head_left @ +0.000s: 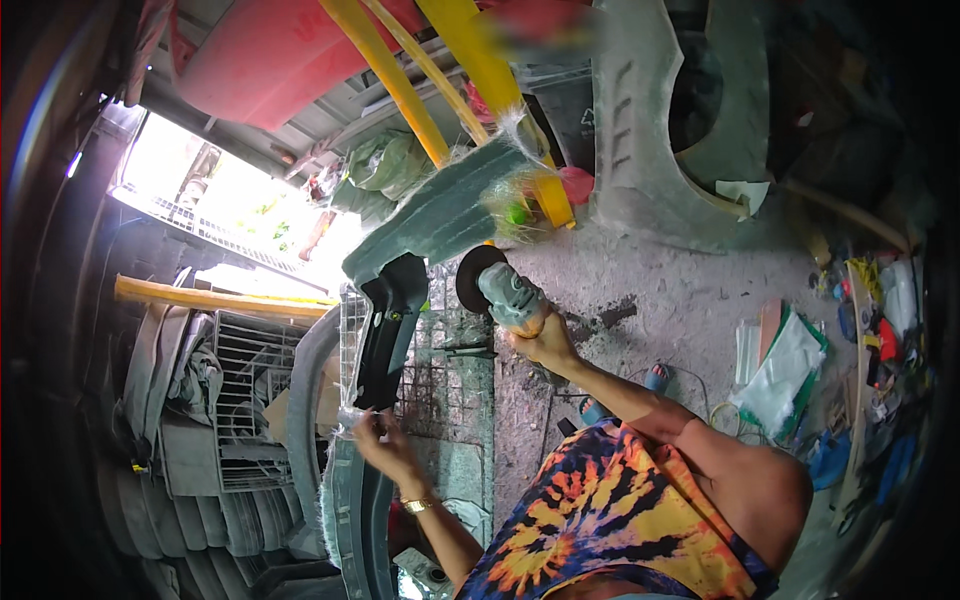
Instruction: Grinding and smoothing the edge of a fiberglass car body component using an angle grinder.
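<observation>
Slipping seems the first risk at the left: if the left hand [388,450] gives the black piece [388,330] too little support, it could shift under load. Just above, the grey-green panel [435,215], slanting up to the right, has loose fibres at its far end; should they catch the disc [480,281] of the angle grinder [514,300], a one-handed hold may not check the kick. Whether the disc spins I cannot tell. The left forearm rises from the lower edge, fingers bent in at the black piece's lower end, though whether they pinch it is unclear; the right hand [546,343], arm reaching forward and leftward, wraps the grinder's body, its disc near the panel.
</observation>
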Demonstrator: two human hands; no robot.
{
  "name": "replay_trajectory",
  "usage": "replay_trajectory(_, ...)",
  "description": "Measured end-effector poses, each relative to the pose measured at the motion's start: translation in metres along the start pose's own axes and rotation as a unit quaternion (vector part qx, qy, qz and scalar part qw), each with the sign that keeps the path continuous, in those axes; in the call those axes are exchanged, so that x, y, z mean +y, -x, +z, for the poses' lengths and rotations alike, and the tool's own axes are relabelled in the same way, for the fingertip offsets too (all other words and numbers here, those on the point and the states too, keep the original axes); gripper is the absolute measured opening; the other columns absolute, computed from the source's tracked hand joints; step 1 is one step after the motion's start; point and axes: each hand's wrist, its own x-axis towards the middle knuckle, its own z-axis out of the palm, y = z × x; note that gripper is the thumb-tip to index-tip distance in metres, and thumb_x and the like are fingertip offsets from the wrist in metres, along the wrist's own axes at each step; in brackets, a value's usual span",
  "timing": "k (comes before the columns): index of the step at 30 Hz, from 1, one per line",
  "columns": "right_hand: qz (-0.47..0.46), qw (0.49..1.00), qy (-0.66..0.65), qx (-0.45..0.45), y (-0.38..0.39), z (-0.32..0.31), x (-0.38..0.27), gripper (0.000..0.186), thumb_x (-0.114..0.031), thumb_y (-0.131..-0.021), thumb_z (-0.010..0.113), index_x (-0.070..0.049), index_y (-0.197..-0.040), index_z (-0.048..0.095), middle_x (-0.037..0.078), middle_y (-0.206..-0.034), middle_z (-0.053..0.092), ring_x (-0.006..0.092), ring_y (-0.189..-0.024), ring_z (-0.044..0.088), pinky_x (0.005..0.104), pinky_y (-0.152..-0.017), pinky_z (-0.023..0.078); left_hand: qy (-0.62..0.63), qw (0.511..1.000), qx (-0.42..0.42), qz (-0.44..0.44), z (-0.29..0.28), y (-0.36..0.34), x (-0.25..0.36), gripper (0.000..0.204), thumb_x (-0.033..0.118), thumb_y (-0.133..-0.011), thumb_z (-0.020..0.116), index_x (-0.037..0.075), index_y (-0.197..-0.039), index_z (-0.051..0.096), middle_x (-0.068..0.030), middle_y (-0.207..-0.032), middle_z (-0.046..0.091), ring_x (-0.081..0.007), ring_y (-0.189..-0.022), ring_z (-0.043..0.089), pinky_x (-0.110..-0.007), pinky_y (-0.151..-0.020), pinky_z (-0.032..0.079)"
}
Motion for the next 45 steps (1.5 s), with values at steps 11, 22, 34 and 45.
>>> replay_trajectory(11, 0.033, 0.998, 0.045, 0.03, -0.007, -0.005, -0.013, 0.044, -0.018, -0.07, 0.078, 0.001, -0.104, 0.058, 0.011, -0.094, 0.066, 0.0175, -0.085, 0.063, 0.0325, -0.078, 0.051, -0.13, 0.981, -0.032, -0.14, -0.012, -0.008, -0.132, 0.056, 0.035, -0.086, 0.067, -0.008, -0.119, 0.053, -0.0244, -0.111, 0.058, -0.0378, -0.104, 0.055, -0.042, -0.091, 0.043)
replay_trajectory(22, -0.001, 1.0, 0.022, 0.007, -0.015, -0.01, -0.001, 0.045, -0.015, -0.07, 0.078, 0.001, -0.107, 0.058, 0.01, -0.095, 0.065, 0.0172, -0.086, 0.062, 0.0324, -0.08, 0.05, -0.143, 0.98, -0.006, -0.139, -0.002, -0.006, -0.149, 0.061, 0.004, -0.079, 0.06, -0.003, -0.136, 0.039, -0.0258, -0.131, 0.051, -0.0395, -0.121, 0.049, -0.042, -0.103, 0.037)
replay_trajectory(34, 0.023, 0.999, -0.001, -0.039, -0.024, -0.036, -0.016, 0.056, -0.014, -0.071, 0.077, -0.002, -0.119, 0.052, 0.009, -0.107, 0.063, 0.0155, -0.095, 0.059, 0.0307, -0.086, 0.048, -0.177, 0.98, -0.01, -0.092, -0.001, -0.004, -0.166, 0.069, 0.002, -0.077, 0.06, 0.001, -0.141, 0.034, -0.0238, -0.138, 0.046, -0.04, -0.121, 0.05, -0.043, -0.101, 0.039)
replay_trajectory(45, 0.014, 0.997, -0.006, -0.073, -0.034, -0.057, -0.024, 0.054, -0.013, -0.072, 0.075, -0.003, -0.12, 0.052, 0.006, -0.108, 0.061, 0.0122, -0.098, 0.057, 0.0292, -0.088, 0.047, -0.204, 0.978, -0.004, -0.048, 0.003, -0.004, -0.176, 0.078, 0.002, -0.074, 0.061, 0.006, -0.145, 0.029, -0.0234, -0.13, 0.052, -0.04, -0.106, 0.057, -0.045, -0.088, 0.045)
